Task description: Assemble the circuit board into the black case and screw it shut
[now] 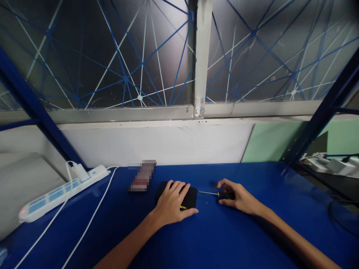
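A flat black box (pixel 192 198) with a bit of yellow near its front edge lies on the blue table (pixel 224 239). My left hand (pixel 172 201) is laid over it, fingers across the top and thumb along the near side, holding it. From the right, a screwdriver (pixel 209 193) with a thin metal shaft and a black and yellow handle points at the box. Its tip is at the box's right edge; whether it touches cannot be told. My right hand (pixel 241 198) holds the handle between thumb and fingers, with the index finger lifted.
A blurred-out flat object, perhaps a phone (pixel 143 175), lies behind the box. At left is a white power strip (pixel 61 194) with a plugged-in charger (pixel 80 172) and white cables (pixel 91 220). Blue frame posts (pixel 316 119) flank the table, and a wall (pixel 157 144) stands behind.
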The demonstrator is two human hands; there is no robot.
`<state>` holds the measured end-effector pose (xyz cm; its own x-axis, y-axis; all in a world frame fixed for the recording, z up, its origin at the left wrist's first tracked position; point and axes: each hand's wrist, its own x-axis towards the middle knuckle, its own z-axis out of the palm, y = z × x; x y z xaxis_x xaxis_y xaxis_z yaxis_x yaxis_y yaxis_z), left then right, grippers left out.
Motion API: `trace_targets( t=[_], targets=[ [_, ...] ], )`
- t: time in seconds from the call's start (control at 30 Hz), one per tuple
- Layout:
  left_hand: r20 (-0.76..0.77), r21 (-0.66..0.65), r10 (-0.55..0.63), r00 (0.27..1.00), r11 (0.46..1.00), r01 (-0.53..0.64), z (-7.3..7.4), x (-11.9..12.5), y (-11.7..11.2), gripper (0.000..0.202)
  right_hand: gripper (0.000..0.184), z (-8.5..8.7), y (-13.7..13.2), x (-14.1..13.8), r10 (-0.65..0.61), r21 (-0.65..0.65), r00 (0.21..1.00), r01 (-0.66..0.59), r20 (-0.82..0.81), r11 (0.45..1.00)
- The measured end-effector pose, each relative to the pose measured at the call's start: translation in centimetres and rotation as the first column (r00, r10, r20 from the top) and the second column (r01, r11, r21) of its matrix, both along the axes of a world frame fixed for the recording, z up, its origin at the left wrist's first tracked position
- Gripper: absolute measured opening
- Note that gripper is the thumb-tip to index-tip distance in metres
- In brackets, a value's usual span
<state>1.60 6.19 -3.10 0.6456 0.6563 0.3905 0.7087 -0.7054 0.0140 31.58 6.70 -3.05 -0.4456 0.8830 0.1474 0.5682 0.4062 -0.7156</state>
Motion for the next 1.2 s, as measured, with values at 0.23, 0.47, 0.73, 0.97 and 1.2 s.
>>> trace_targets(
  t=[0.23,0.47,0.73,0.97,1.2],
  targets=[
    [0.018,0.013,-0.012,1.000,1.000,0.012,-0.3,-0.1,0.2,0.079,0.035,0.2,0.1,0.3,-0.016,-0.187,0.998,0.004,-0.064,0.982],
    [0.011,0.001,-0.008,1.000,1.000,0.008,-0.3,-0.1,0.1,0.080,0.047,1.2,-0.1,0.0,0.042,0.053,0.994,-0.048,0.103,0.997],
    [0.010,0.006,-0.005,1.000,1.000,0.005,-0.2,0.0,0.1,0.079,0.027,-0.3,0.0,0.1,-0.012,-0.051,1.000,0.010,-0.029,0.999],
    [0.015,0.010,-0.009,1.000,1.000,0.009,-0.2,0.0,0.1,0.078,0.035,0.3,0.3,0.4,0.020,-0.023,0.998,-0.019,0.052,1.000],
    [0.001,0.000,-0.003,1.000,1.000,0.003,-0.2,0.0,0.1,0.079,0.045,0.8,-0.2,0.0,0.011,0.050,0.985,-0.020,0.173,0.999]
  ],
)
